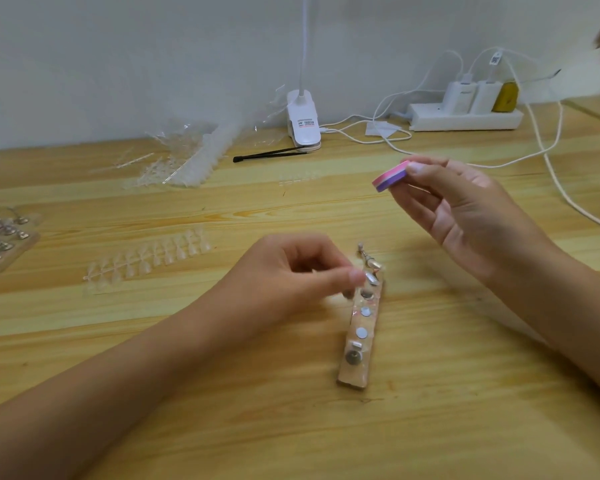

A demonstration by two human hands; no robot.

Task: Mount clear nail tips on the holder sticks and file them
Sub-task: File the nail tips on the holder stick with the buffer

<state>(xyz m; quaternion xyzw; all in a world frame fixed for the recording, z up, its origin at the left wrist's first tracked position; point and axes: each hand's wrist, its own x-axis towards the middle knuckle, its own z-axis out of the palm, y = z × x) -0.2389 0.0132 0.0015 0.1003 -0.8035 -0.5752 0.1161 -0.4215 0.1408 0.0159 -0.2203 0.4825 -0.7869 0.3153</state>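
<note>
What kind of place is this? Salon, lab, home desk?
Probably a home or hobby desk, not a salon: a clip-on lamp, a power strip with chargers, and loose strips of clear nail tips on a wooden table.

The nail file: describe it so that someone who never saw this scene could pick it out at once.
Above the wooden table, right of centre, is the raised right hand. The nail file is the small thick pad pinched at its fingertips. Its pink and purple layers match nothing else in view.

pink and purple file, white lamp clip, light wood table
</note>
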